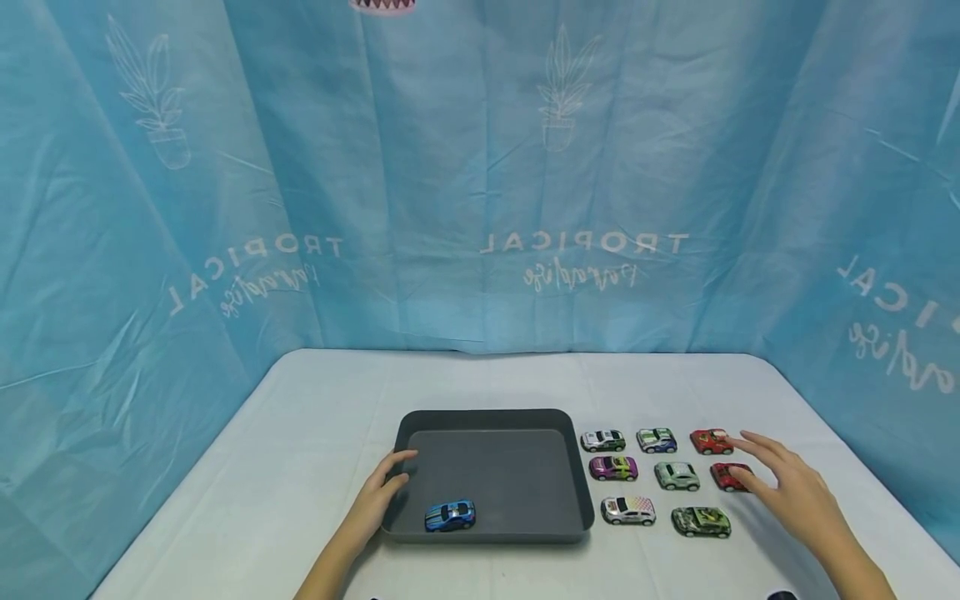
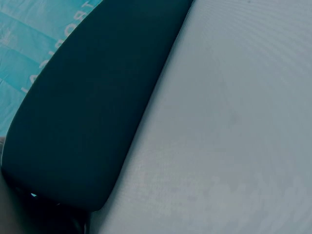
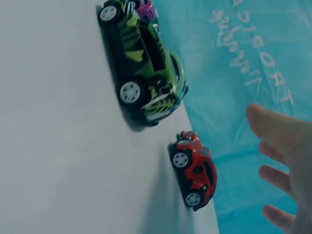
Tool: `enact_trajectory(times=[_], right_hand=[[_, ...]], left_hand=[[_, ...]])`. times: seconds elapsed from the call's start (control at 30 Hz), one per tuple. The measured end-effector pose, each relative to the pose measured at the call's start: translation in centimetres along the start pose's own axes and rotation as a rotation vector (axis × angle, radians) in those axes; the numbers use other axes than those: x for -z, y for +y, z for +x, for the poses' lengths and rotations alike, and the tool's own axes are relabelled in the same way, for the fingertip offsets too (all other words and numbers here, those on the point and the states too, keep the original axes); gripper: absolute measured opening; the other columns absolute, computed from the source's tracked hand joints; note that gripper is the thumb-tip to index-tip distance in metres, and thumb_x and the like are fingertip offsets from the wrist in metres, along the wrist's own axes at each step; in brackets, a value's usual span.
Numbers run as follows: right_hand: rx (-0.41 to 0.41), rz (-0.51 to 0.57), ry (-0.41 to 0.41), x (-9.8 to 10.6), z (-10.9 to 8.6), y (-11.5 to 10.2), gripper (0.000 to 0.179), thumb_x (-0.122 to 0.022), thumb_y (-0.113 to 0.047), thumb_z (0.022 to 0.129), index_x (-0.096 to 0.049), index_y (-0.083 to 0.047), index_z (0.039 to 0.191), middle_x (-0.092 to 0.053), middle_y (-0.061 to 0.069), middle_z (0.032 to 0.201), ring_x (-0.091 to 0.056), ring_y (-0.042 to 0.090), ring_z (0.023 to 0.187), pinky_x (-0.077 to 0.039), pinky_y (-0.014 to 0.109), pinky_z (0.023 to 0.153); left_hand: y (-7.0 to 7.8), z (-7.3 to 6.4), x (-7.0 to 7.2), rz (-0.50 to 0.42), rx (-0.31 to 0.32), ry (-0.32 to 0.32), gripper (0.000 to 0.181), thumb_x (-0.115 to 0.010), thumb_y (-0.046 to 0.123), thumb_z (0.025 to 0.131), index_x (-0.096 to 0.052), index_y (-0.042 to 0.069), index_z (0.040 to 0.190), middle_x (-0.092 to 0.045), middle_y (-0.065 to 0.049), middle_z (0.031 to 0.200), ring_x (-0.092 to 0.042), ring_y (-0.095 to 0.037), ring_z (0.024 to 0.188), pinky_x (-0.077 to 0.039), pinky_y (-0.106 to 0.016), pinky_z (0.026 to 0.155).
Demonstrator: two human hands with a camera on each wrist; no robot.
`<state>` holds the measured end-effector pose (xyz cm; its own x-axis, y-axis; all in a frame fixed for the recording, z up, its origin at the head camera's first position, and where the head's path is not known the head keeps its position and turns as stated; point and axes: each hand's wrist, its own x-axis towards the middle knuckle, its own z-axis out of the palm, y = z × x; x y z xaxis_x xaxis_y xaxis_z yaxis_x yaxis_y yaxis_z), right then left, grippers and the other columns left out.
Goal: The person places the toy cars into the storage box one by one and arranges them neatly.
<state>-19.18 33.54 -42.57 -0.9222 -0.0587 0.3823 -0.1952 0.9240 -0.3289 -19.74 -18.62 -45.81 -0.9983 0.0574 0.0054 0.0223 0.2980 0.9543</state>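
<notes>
My left hand lies at the left rim of a dark grey tray, thumb and fingers reaching over the edge, relaxed and apart. The tray's outer wall fills much of the left wrist view, leaving most of that hand hidden. A blue toy car with dark stripes sits in the tray's front left part. Over the right column of cars my right hand spreads its fingers, overlapping a red toy car. Its fingertips are close to another red toy car. Nothing is held in it.
Right of the tray stand several toy cars: a white-green one, a green-blue one, a purple one, a pale green one, a white-pink one and a camouflage one. Blue curtains surround the white table.
</notes>
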Motion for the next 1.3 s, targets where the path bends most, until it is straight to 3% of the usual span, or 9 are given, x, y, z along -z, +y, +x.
enact_trajectory(times=[0.33, 0.53, 0.67, 0.93, 1.17, 1.3], right_hand=[[0.096, 0.076, -0.065, -1.7, -0.1, 2.1, 0.036, -0.063, -0.018, 0.083, -0.057, 0.001, 0.114, -0.049, 0.028, 0.121, -0.044, 0.050, 0.105, -0.036, 0.060, 0.081], [0.043, 0.110, -0.204, -2.3, 0.1, 2.5, 0.040, -0.064, -0.017, 0.080, -0.058, 0.003, 0.115, -0.049, 0.031, 0.121, -0.043, 0.053, 0.110, -0.038, 0.060, 0.085], [0.013, 0.120, -0.235, -2.4, 0.1, 2.6, 0.040, -0.063, -0.014, 0.080, -0.057, 0.002, 0.116, -0.048, 0.032, 0.123, -0.041, 0.053, 0.112, -0.037, 0.060, 0.086], [0.044, 0.093, -0.132, -3.0, 0.3, 2.6, 0.033, -0.058, 0.010, 0.076, -0.061, 0.003, 0.107, -0.055, 0.029, 0.113, -0.049, 0.050, 0.105, -0.041, 0.057, 0.083], [0.081, 0.057, -0.032, -3.2, 0.0, 2.6, 0.032, -0.060, 0.012, 0.073, -0.065, -0.002, 0.101, -0.062, 0.021, 0.103, -0.054, 0.044, 0.097, -0.043, 0.053, 0.079], [0.082, 0.059, -0.014, -3.2, -0.1, 2.4, 0.031, -0.059, 0.013, 0.073, -0.065, -0.001, 0.100, -0.062, 0.021, 0.101, -0.055, 0.044, 0.096, -0.043, 0.054, 0.078]], left_hand=[[0.1, 0.0, 0.0, -0.005, 0.009, 0.000, 0.038, -0.043, 0.014, 0.092, -0.046, 0.011, 0.130, -0.022, -0.019, 0.149, -0.009, -0.042, 0.139, -0.006, -0.063, 0.108], [0.0, 0.0, 0.0, -0.013, 0.009, -0.005, 0.038, -0.043, 0.014, 0.092, -0.046, 0.011, 0.130, -0.022, -0.019, 0.149, -0.008, -0.042, 0.139, -0.007, -0.063, 0.108], [0.0, 0.0, 0.0, -0.009, 0.016, -0.005, 0.038, -0.043, 0.015, 0.092, -0.046, 0.012, 0.130, -0.021, -0.019, 0.150, -0.008, -0.042, 0.139, -0.007, -0.063, 0.108], [-0.1, 0.3, 0.1, 0.009, 0.009, 0.004, 0.037, -0.042, 0.016, 0.092, -0.048, 0.013, 0.128, -0.024, -0.018, 0.149, -0.009, -0.041, 0.139, -0.006, -0.064, 0.108], [-0.1, 0.1, 0.0, 0.003, 0.005, -0.002, 0.038, -0.043, 0.016, 0.092, -0.047, 0.012, 0.129, -0.022, -0.020, 0.149, -0.008, -0.043, 0.138, -0.006, -0.064, 0.108], [0.1, -0.1, 0.0, 0.006, 0.003, -0.003, 0.038, -0.043, 0.015, 0.092, -0.047, 0.012, 0.129, -0.022, -0.020, 0.149, -0.009, -0.043, 0.138, -0.006, -0.063, 0.108]])
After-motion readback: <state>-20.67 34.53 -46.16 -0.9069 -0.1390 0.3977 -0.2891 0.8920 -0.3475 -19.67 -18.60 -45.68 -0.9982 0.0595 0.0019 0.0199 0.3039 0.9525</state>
